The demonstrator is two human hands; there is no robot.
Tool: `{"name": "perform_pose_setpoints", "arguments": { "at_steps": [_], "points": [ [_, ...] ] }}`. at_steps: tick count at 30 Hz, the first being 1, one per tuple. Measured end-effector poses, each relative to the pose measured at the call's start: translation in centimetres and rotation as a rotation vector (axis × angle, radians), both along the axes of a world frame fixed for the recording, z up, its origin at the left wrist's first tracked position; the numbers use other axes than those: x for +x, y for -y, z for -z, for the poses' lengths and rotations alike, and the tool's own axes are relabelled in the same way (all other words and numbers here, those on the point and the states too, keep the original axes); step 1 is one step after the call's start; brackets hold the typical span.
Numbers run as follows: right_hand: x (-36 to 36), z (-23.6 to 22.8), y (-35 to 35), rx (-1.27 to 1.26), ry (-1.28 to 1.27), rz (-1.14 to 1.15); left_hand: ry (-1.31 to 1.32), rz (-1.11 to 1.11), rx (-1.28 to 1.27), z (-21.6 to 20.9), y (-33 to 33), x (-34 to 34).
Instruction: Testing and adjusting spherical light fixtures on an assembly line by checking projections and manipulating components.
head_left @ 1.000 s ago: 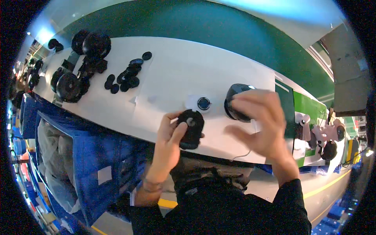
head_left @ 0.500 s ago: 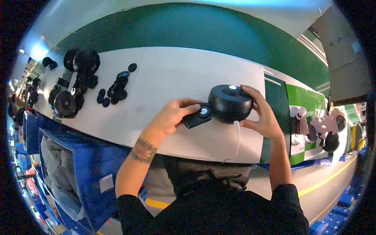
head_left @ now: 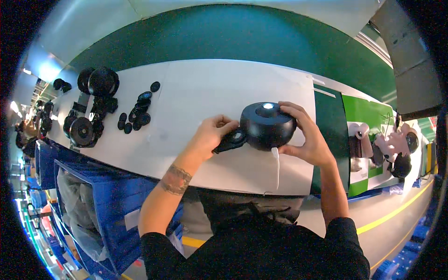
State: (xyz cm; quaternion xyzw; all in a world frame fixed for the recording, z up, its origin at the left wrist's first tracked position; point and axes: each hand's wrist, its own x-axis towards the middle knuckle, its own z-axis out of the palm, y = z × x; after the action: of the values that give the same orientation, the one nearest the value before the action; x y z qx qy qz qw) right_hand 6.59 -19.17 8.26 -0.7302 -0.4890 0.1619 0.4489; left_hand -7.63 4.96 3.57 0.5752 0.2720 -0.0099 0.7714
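Note:
A round black device (head_left: 267, 130) with a bright white spot on its top sits over the white tabletop, and my right hand (head_left: 311, 140) grips its right side, thumb low and fingers over the top edge. From the device's lower front a white cable (head_left: 278, 170) runs down toward the table's near edge. My left hand (head_left: 208, 137) pinches a flat black piece with a round hole or ring (head_left: 230, 141) between thumb and fingers. That piece is tilted and lies against, or very close to, the device's left side; actual contact I cannot make out.
Several small black discs (head_left: 141, 112) lie to the left on the white table (head_left: 200, 88). Larger black round parts (head_left: 83, 130) are beyond them. Blue crates (head_left: 114, 205) stand below at left. Pinkish parts (head_left: 391, 143) rest on a green-and-white surface at right.
The device has shifted slightly left and turned a little, with my right hand following. In my left hand the flat black piece has tipped, and its bright centre no longer shows.

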Motion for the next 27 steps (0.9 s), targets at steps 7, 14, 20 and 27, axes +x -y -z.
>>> {"name": "perform_pose_setpoints", "arguments": {
  "at_steps": [7, 14, 20, 27],
  "points": [
    [0.2, 0.8, -0.1, 0.004, 0.006, -0.019, -0.06, -0.141, -0.279, -0.2, -0.4, 1.2],
    [-1.7, -0.4, -1.2, 0.081, 0.105, -0.019, 0.051, -0.289, -0.234, -2.1, 3.7, 3.2],
    [-1.3, 0.0, -0.7, 0.06, 0.116, 0.062, 0.546, -0.235, 0.067, -0.2, 4.5, 1.3],
    [1.7, 0.6, -1.1, 0.12, -0.258, 0.05, 0.49, -0.051, 0.201, -0.2, 5.4, 0.0]
  ]
}}
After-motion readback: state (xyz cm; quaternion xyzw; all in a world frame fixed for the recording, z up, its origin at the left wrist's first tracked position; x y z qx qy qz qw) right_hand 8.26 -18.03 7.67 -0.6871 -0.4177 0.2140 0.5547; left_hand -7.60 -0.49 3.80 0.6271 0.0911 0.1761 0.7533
